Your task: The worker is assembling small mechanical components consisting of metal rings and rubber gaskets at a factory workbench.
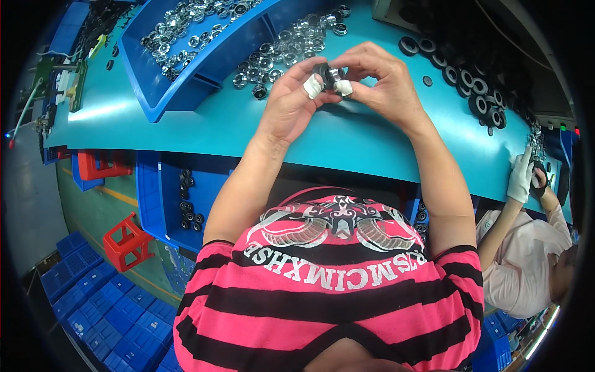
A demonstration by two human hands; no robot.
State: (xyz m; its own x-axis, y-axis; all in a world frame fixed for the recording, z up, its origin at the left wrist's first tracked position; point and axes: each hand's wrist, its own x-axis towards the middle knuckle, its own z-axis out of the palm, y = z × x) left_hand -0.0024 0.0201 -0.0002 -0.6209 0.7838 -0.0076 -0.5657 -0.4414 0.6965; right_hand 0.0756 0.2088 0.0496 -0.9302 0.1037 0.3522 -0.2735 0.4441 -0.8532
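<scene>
My left hand (290,104) and my right hand (387,84) meet above the turquoise tabletop, both closed. Between their fingertips is a small black tyre-like ring (323,69), gripped by the left fingers. Against it sits a shiny chrome wheel hub (336,75), pinched by the right thumb and fingers. How far the hub sits inside the ring is hidden by my fingers. White tape wraps both thumbs. Just beyond my left hand lies a loose pile of clear, shiny hubs (291,46). Several black tyre rings (451,75) lie to the right of my right hand.
A blue bin (158,102) of shiny hubs stands on the turquoise table (204,133) at left. Below the edge, a blue crate (167,211) holds black wheels. Red stools (127,242) and stacked blue crates (105,310) are on the floor. A co-worker's gloved hand (520,177) is at right.
</scene>
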